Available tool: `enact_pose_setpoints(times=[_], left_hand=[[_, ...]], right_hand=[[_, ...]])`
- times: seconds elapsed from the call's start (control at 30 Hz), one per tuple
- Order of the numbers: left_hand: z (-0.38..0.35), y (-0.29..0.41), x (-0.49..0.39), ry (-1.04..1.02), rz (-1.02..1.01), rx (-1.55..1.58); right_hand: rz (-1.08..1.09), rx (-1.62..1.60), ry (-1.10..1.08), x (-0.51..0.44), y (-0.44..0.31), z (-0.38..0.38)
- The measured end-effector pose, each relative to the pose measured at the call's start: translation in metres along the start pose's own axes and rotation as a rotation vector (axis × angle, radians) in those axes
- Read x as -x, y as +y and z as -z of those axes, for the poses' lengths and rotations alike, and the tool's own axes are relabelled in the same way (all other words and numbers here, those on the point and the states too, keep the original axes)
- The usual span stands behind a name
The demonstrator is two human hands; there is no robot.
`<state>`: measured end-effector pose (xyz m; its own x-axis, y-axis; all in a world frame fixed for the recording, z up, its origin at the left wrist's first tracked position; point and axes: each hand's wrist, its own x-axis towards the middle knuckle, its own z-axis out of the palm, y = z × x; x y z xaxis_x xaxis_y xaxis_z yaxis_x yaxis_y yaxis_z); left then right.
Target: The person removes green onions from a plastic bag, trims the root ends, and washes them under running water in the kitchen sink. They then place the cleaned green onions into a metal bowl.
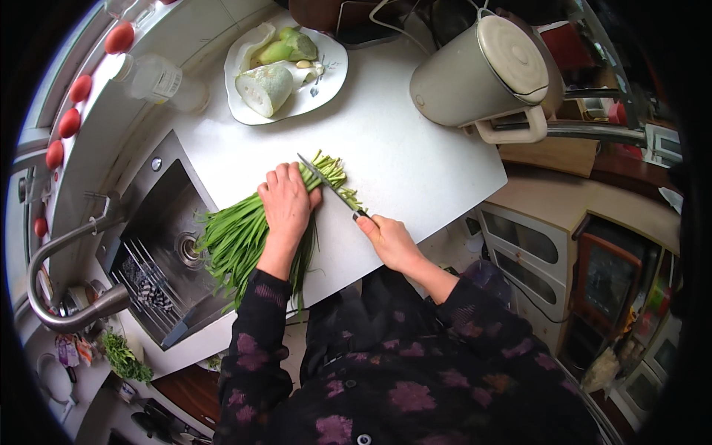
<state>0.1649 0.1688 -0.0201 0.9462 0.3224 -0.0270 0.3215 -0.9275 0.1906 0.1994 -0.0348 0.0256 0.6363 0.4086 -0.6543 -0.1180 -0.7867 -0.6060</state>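
Note:
A large bunch of green garlic chives [247, 236] lies on the white countertop [389, 161], its leaf ends hanging over the sink's edge. My left hand [288, 197] presses around the bunch near its stem ends. In my right hand [389, 239] is the dark handle of a kitchen knife [332, 189]. The blade lies across the pale stems, just right of my left hand; whether it has gone through them cannot be told. Stem ends [334, 167] lie on the blade's far side.
A floral plate [328, 89] with cut gourd pieces stands at the back, beside a clear bottle [161, 80]. At the back right stands a beige electric kettle [461, 78]. The steel sink [183, 206] and its curved faucet [72, 239] are on the left. Several red tomatoes [69, 122] line the sill.

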Motion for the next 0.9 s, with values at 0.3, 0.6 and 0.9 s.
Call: enact_pose_setpoints(times=[0.3,0.6,0.9], left_hand=[[0.005,-0.029,-0.028,0.084,0.140,-0.030],[0.006,-0.019,-0.013,0.024,0.095,-0.023],[0.008,-0.017,-0.010,0.003,0.075,-0.009]], right_hand=[[0.054,-0.088,-0.038,-0.008,0.019,0.013],[0.067,-0.448,-0.134,0.005,0.012,0.008],[0.064,-0.227,-0.042,0.003,0.004,-0.016]])
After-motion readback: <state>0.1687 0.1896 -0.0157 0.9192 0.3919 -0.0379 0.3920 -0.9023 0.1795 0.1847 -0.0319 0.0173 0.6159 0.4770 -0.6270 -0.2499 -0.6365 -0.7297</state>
